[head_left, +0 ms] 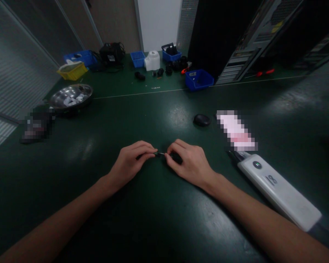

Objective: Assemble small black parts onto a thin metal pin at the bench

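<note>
My left hand (pixel 131 160) and my right hand (pixel 188 160) rest close together on the dark green table (pixel 153 219). Both pinch a small dark part (pixel 159 154) between their fingertips. The left holds its left end, the right its right end. The part is thin and short; I cannot make out what it is. A dark piece shows under my right fingers, mostly hidden.
A white power bank (pixel 279 190) lies right of my right arm, a black mouse (pixel 202 119) beyond it. A steel bowl (pixel 71 96) sits far left. Blue bins (pixel 199 79), a yellow bin (pixel 72 71) and a white device (pixel 152 60) stand at the back.
</note>
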The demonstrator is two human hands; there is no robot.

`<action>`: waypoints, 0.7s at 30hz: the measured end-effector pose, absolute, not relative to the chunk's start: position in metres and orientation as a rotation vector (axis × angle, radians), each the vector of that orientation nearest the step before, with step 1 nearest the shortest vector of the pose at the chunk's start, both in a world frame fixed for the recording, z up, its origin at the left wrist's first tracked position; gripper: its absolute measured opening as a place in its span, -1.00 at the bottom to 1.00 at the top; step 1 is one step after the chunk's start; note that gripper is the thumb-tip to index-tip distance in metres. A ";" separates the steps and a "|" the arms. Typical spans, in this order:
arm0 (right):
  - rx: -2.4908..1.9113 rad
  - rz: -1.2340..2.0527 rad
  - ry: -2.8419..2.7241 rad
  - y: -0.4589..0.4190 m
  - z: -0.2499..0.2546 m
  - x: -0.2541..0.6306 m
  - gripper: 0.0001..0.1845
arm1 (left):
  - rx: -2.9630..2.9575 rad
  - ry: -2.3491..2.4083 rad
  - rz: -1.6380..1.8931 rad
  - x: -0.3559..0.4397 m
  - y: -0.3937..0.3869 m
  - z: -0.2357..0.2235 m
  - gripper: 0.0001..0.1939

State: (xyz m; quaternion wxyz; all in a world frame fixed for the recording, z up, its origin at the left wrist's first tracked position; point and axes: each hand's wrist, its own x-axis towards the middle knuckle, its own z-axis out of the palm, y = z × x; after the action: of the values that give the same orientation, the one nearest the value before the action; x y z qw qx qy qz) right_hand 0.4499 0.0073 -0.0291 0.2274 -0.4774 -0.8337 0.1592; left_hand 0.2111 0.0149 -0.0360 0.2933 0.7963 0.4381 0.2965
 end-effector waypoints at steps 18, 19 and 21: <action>-1.209 0.416 -2.403 0.003 -0.025 0.448 -0.74 | 2.293 1.061 0.755 0.214 0.010 -0.039 -0.79; -1.213 0.423 -2.392 0.003 -0.026 0.448 -0.74 | 2.274 1.071 0.756 0.214 0.010 -0.038 -0.79; -1.228 0.436 -2.364 0.003 -0.026 0.448 -0.74 | 2.238 1.088 0.755 0.214 0.010 -0.036 -0.79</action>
State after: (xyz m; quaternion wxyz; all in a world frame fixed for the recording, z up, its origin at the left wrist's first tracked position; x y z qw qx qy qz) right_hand 0.4484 0.0031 -0.0260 0.2191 -0.4437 -0.8545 0.1577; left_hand 0.2142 0.0100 -0.0360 0.2672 0.8293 0.4033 0.2798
